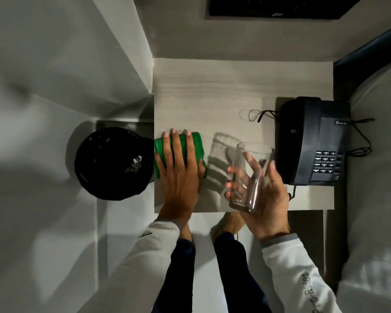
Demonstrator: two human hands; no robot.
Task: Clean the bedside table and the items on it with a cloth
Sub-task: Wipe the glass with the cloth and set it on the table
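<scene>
The right hand was wrapped around the fragile, slippery glass, while the left hand pressed flat and spread on the soft cloth.

One bedside table; one green cloth; one clear glass; one black telephone; one black bin; two hands, left and right.

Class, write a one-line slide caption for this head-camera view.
Left hand presses a green cloth on the bedside table while the right hand lifts a clear glass beside the black telephone.
</scene>
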